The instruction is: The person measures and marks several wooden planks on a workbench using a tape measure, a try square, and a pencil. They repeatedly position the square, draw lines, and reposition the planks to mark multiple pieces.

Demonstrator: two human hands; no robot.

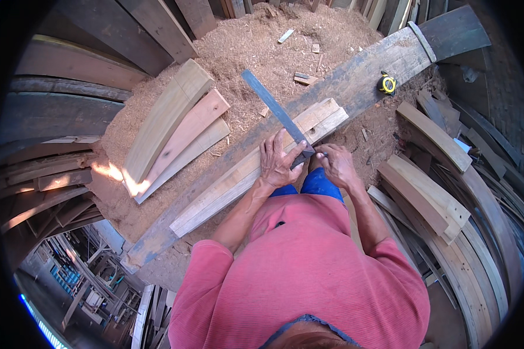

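Currently, the dark square point(268, 102) is laid across the pale timber point(218, 196) and grasped near its corner by the left hand point(278, 160); the fingers of the right hand point(336, 163) are curled just beside that corner, though what is grasped cannot be told; the timber is supported on a long plank point(371, 65), where a tape measure point(386, 85) is also placed

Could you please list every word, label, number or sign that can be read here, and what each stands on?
None can be read.
Black-and-yellow tape measure: any markings are too small to read.
Metal square: no scale or numbers can be made out.
Red shirt: no lettering shows.
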